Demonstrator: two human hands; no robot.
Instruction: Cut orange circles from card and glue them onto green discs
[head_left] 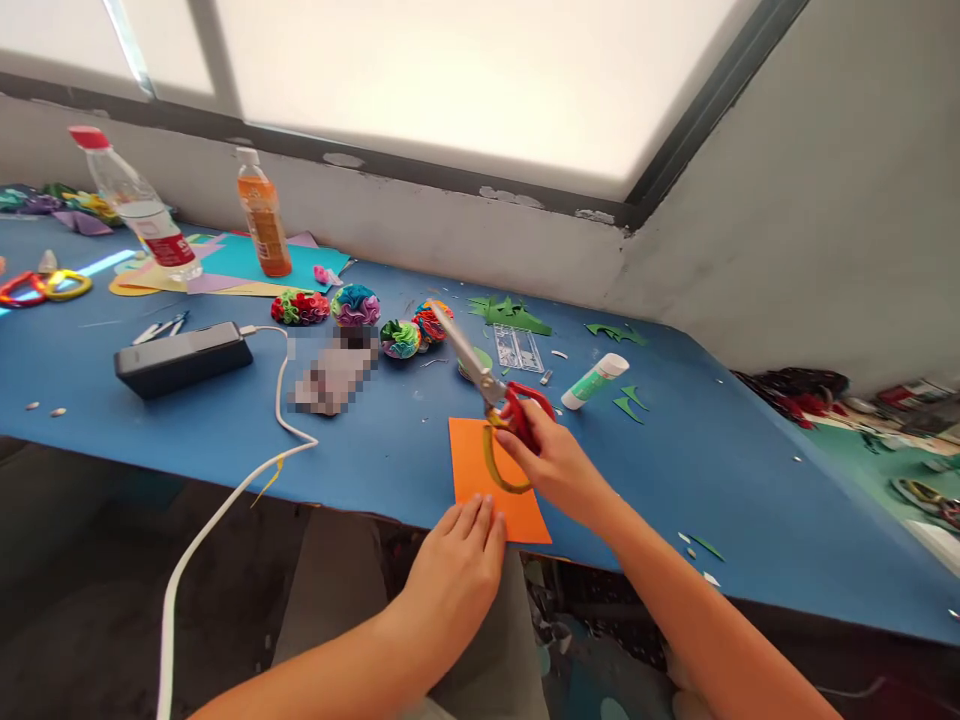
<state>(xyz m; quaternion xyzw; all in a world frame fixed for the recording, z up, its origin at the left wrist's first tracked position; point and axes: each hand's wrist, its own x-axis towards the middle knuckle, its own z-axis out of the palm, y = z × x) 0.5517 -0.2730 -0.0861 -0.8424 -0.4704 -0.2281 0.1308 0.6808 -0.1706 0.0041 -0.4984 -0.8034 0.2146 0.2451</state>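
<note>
An orange sheet of paper [480, 465] lies on the blue table at its front edge. My left hand [469, 560] rests on the sheet's near part, fingers stretched out and lying flat; the thumb is hidden. Above the paper, my right hand [551, 455] is closed round a pair of scissors [480, 375] by the red and yellow handles. The closed-looking blades point up and to the left, away from the sheet. A glue stick [596, 382] stands tilted in the view just beyond my right hand.
Colourful paper pompoms [356, 306] sit near a blurred object [337, 370]. A black power bank [184, 358] with a white cable [225, 505], an orange drink bottle [264, 215] and a clear bottle [146, 205] stand left. Green paper scraps [510, 314] lie toward the wall.
</note>
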